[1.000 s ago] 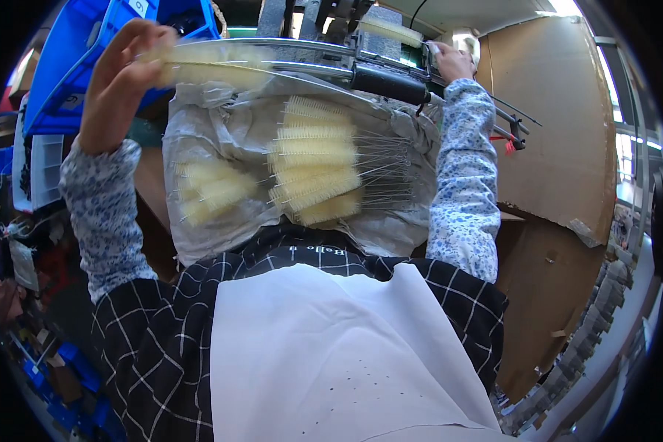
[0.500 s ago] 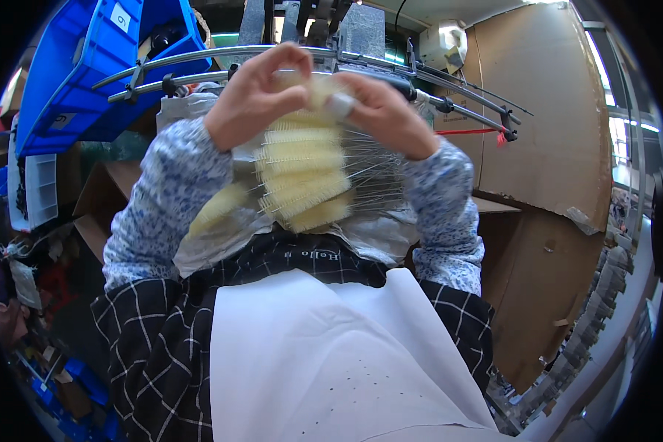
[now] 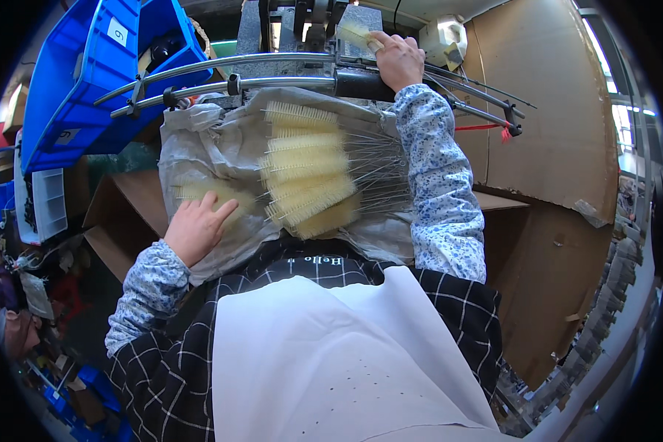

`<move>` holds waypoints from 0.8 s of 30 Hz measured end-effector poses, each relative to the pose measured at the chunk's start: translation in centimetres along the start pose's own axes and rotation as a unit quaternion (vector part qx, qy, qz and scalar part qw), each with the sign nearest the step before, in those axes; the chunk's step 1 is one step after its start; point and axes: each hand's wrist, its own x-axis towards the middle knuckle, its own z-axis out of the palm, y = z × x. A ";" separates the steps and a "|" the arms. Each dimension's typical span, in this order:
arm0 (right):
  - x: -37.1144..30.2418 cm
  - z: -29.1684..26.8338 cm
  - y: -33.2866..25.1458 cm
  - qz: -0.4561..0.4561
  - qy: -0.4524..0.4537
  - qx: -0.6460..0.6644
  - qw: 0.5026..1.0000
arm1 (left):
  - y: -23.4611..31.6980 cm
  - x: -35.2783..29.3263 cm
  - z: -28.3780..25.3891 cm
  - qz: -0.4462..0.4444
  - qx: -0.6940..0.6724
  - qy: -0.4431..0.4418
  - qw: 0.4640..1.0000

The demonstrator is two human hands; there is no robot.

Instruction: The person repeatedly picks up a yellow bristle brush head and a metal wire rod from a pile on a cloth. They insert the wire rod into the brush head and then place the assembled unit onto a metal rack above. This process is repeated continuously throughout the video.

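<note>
My right hand (image 3: 401, 62) is closed on a pale yellow bottle brush (image 3: 355, 34), whose bristles show past my fingertips at the machine beyond the metal rails. On the grey cloth sheet (image 3: 243, 118) lies a pile of similar brushes (image 3: 306, 162), their bristle heads stacked and thin wire stems fanning to the right. Left of that pile, my left hand (image 3: 199, 230) reaches with its fingers apart over other yellow brushes (image 3: 232, 210), touching or just above the bristles. Part of these brushes is hidden by the hand.
Two metal rails (image 3: 272, 82) cross in front of the machine (image 3: 309, 29). Blue bins (image 3: 74, 81) stand at the far left, above an open cardboard box (image 3: 125, 210). Large cardboard sheets (image 3: 545, 110) rise on the right. A white apron (image 3: 295, 331) covers my lap.
My hands were together above the pile around a blurred brush. My right hand has moved forward and right with a brush; my left hand has come back left and nearer, over the side brushes.
</note>
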 end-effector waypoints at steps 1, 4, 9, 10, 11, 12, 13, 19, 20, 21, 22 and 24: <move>0.1 0.2 0.0 0.000 -0.002 -0.001 1.000 | -0.3 0.1 -0.1 0.006 -0.044 0.016 0.999; 0.0 0.4 0.3 -0.020 0.007 0.008 1.000 | -1.4 0.2 -1.1 0.025 -0.160 0.073 0.984; -0.1 0.7 0.6 -0.016 0.022 0.025 0.999 | -2.5 -1.0 -5.3 -0.026 -0.344 0.130 0.930; 0.0 0.5 0.5 -0.017 0.016 0.037 0.999 | -3.1 -1.6 -5.6 -0.025 -0.385 0.158 0.909; 0.0 0.4 0.4 -0.017 0.010 0.049 0.999 | -3.7 -2.3 -5.9 -0.025 -0.425 0.186 0.886; 0.0 0.6 0.5 -0.015 0.000 0.066 0.998 | -4.0 -3.0 -6.5 -0.036 -0.432 0.217 0.875; 0.1 0.8 0.9 -0.013 -0.009 0.081 0.997 | -4.4 -3.9 -7.1 -0.046 -0.440 0.247 0.862; 0.8 1.2 1.1 0.001 -0.038 0.104 0.994 | -7.3 -8.9 -7.6 -0.119 -0.432 0.394 0.803; 0.9 1.3 1.1 0.001 -0.037 0.100 0.994 | -7.3 -9.0 -7.5 -0.112 -0.422 0.418 0.797; 0.7 1.3 1.1 -0.006 -0.026 0.110 0.994 | -7.3 -9.1 -7.4 -0.104 -0.411 0.441 0.791; 0.6 1.4 1.2 -0.012 -0.014 0.121 0.993 | -7.5 -9.2 -7.4 -0.110 -0.418 0.443 0.786; 0.5 1.3 1.2 -0.007 -0.013 0.137 0.990 | -7.5 -9.2 -7.2 -0.124 -0.432 0.419 0.789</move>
